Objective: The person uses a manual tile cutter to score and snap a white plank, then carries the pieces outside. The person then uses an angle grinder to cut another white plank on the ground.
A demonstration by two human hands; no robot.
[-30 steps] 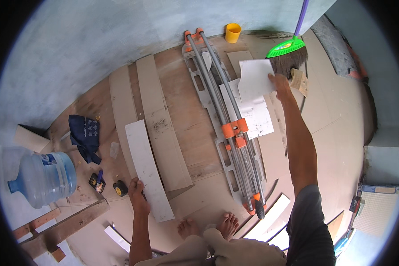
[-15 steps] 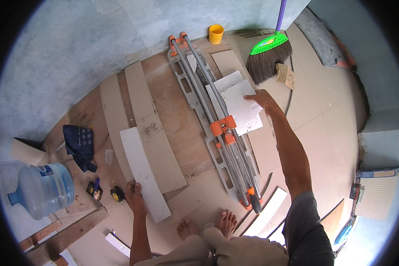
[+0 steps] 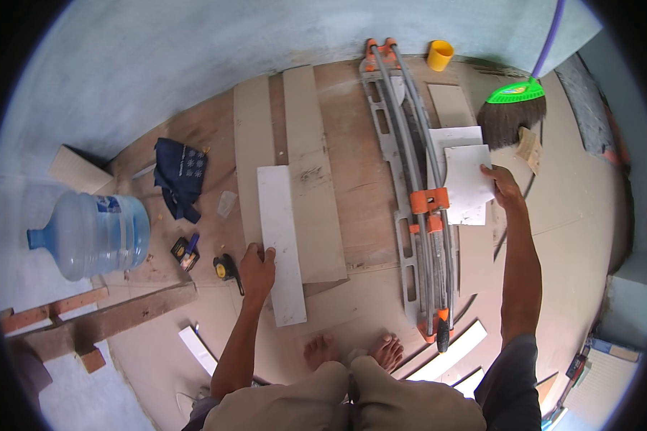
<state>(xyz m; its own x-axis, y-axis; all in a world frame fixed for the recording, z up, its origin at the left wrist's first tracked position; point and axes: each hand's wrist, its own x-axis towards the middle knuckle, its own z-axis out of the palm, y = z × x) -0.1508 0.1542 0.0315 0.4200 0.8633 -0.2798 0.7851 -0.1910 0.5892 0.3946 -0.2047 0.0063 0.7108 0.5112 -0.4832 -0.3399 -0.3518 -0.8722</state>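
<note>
My left hand point(image 3: 257, 271) grips the left long edge of a narrow white tile strip point(image 3: 279, 237), its thumb lying on the edge. This strip partly overlaps long beige tile strips point(image 3: 310, 187) on the floor. To the right, my right hand point(image 3: 505, 185) pinches the right edge of a squarish white tile piece point(image 3: 467, 169), thumb on top. Other white pieces show from under it. Left of that piece lies a manual tile cutter point(image 3: 429, 201) with twin steel rails, orange fittings and a dark-tipped handle near my feet.
A yellow cup point(image 3: 440, 55) and a green-headed broom point(image 3: 516, 93) stand by the far wall. At left are a large blue water bottle point(image 3: 97, 233), a navy cloth bag point(image 3: 178, 179), a tape measure point(image 3: 225, 268) and wooden beams point(image 3: 115, 312). More white strips point(image 3: 449, 352) lie near my feet.
The view has turned, so everything sits farther right and appears straighter. Both hands keep their hold on the same white tile pieces.
</note>
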